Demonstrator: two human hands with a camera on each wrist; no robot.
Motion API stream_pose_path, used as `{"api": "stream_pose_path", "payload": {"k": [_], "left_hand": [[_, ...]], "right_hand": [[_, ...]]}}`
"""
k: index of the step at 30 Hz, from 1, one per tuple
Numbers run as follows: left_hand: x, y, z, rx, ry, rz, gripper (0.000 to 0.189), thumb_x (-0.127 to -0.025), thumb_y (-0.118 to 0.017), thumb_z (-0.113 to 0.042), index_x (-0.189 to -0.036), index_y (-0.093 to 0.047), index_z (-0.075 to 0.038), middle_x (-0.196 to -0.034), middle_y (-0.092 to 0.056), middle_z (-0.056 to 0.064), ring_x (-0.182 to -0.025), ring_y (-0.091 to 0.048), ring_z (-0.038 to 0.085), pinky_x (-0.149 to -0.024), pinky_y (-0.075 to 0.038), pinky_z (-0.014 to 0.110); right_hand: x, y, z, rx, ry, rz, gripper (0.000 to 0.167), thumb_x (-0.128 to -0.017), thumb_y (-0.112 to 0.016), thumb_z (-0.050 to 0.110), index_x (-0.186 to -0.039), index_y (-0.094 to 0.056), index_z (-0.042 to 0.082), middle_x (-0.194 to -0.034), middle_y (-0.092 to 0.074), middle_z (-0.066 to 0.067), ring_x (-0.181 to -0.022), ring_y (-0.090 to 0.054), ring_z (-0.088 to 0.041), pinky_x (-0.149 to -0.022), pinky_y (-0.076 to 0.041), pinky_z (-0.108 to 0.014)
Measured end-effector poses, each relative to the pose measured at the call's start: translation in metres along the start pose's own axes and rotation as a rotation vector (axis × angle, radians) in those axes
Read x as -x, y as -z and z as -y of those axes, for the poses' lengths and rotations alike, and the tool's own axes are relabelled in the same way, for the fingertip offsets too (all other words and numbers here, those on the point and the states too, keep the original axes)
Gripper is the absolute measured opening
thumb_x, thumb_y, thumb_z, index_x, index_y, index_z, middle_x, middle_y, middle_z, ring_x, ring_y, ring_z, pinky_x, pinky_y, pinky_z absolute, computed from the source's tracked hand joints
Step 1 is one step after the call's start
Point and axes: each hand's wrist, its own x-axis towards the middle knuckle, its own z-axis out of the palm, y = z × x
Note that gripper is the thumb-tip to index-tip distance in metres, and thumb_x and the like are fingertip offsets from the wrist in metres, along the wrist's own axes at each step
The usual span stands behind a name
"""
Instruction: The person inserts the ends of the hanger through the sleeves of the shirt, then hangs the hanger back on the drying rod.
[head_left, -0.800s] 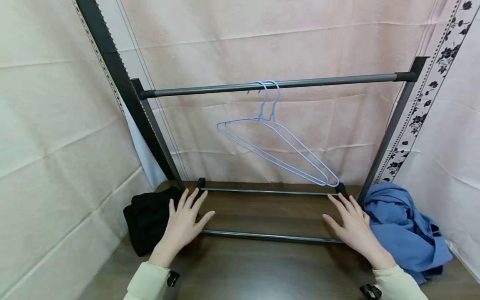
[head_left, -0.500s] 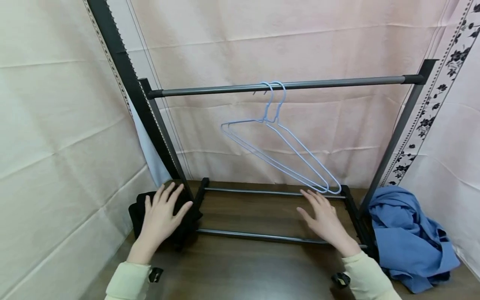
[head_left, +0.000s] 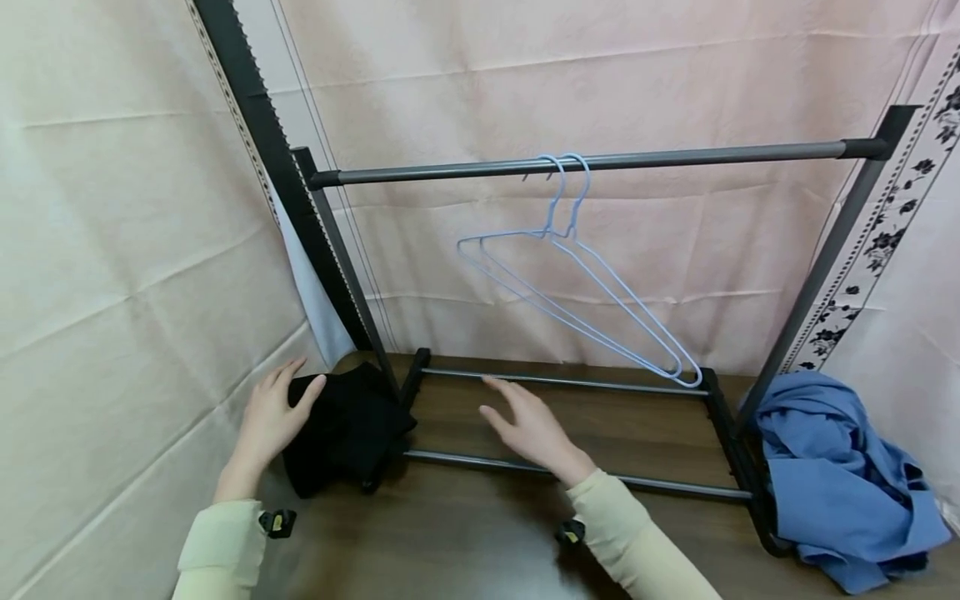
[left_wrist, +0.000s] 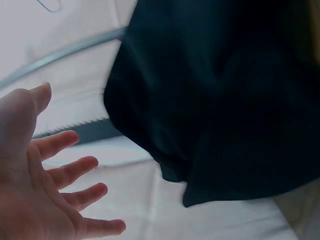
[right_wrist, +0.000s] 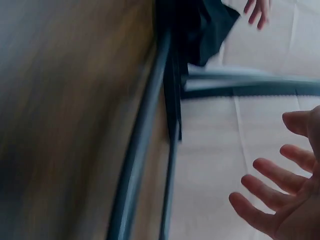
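A bunched black cloth (head_left: 345,433) lies at the left foot of the metal clothes rack (head_left: 675,158). My left hand (head_left: 270,412) is at the cloth's left side, fingers spread, thumb toward it. The left wrist view shows this hand with its palm turned to the dark cloth (left_wrist: 215,110) and nothing in the fingers. My right hand (head_left: 532,429) is over the rack's base, between its two lower bars, and points left toward the cloth. In the right wrist view its fingers (right_wrist: 267,175) are apart and hold nothing.
Two light blue hangers (head_left: 577,283) hang from the top bar, right of its middle. A heap of blue cloth (head_left: 847,483) lies by the rack's right foot. Pale fabric walls (head_left: 135,292) enclose the left, back and right sides. The tabletop (head_left: 420,542) is brown wood.
My right hand has moved left across the rack's base. My left hand has shifted left from over the black cloth to its side. The view has turned slightly.
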Motion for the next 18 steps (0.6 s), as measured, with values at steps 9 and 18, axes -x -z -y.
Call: {"api": "stream_pose_path", "payload": {"k": [9, 18], "left_hand": [[-0.012, -0.017, 0.033, 0.112, 0.213, 0.167, 0.086, -0.104, -0.044, -0.056, -0.157, -0.018, 0.006, -0.154, -0.019, 0.041, -0.140, -0.022, 0.057, -0.111, -0.022, 0.068], [-0.005, -0.038, 0.051, 0.289, 0.409, 0.243, 0.110, -0.095, -0.061, -0.058, -0.159, 0.007, 0.001, -0.162, 0.004, 0.032, -0.148, -0.003, 0.050, -0.116, -0.014, 0.064]], "right_hand": [[-0.019, -0.056, 0.018, -0.251, -0.003, 0.138, 0.052, -0.105, -0.055, 0.039, -0.151, -0.046, 0.017, -0.142, -0.057, -0.010, -0.126, -0.057, -0.030, -0.101, -0.047, -0.048], [-0.026, -0.110, 0.037, -0.418, -0.125, 0.254, 0.060, -0.103, -0.055, 0.046, -0.154, -0.041, 0.019, -0.145, -0.053, -0.008, -0.109, -0.061, -0.012, -0.089, -0.052, -0.034]]}}
